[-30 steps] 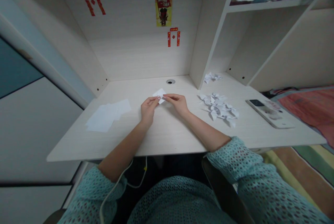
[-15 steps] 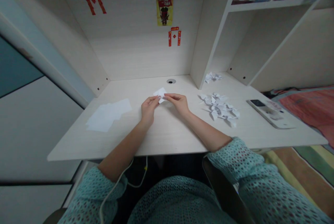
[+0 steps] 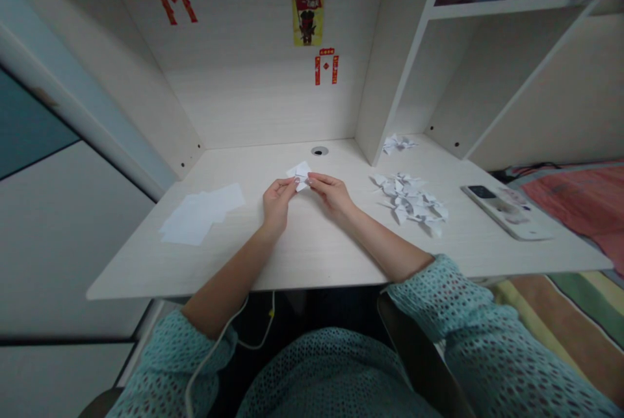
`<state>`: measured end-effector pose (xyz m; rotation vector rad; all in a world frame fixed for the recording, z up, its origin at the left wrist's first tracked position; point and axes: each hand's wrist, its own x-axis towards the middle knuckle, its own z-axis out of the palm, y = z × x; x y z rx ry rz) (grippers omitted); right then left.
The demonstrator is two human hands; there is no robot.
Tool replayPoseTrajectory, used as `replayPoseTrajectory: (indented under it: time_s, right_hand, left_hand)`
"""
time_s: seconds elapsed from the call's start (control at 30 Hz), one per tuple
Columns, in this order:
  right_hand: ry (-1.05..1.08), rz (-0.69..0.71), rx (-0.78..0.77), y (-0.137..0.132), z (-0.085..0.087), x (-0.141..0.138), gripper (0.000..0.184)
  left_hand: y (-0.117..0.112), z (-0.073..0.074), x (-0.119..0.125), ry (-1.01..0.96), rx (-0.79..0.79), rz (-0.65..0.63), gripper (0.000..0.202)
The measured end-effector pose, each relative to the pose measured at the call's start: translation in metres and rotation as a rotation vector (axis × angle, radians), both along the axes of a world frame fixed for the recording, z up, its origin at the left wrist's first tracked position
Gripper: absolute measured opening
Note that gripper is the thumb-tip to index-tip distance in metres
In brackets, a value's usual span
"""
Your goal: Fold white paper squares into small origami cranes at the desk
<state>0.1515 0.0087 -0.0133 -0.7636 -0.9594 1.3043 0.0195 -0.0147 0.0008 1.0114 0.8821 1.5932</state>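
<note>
So we've got a little folded piece of white paper (image 3: 298, 168) out over the middle of the desk (image 3: 312, 249), just in front of the round cable hole (image 3: 319, 151). It's plain white as far as we can see, with a few thin shadowy crease lines across the middle. There's a wider flap on the far side, and a smaller corner peeks out below the fingertips, nearer the body.

As for which way it points: the flap sticks out away from us toward the back panel (image 3: 263, 106), sitting a bit skewed, with its right end farther off than its left. What we can see of it runs roughly near to far, but fingers cover a good chunk, so we can't really call the long axis. We also can't tell if it's touching the desktop.

Grip-wise, the left hand (image 3: 275, 205) pinches its left edge between thumb and fingers, and the right hand (image 3: 334, 193) pinches the right edge the same way. We see flat white sheets (image 3: 199, 215) overlapping off to the left, and a pile of folded paper bits (image 3: 409, 198) to the right.
</note>
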Motion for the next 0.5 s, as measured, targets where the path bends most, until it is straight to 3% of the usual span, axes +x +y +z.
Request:
replayPoseTrajectory:
  time_s: [0.3,0.5]
  right_hand:
    - [0.218,0.180,-0.222,-0.0006,-0.0002,0.0039,0.020]
    - [0.195,0.182,-0.197,-0.0017,0.0006,0.0042,0.019]
  left_hand:
    - [-0.0016,0.0018,-0.0004,0.155,0.081,0.138,0.027]
    - [0.0001,0.0003,-0.0014,0.126,0.033,0.144,0.026]
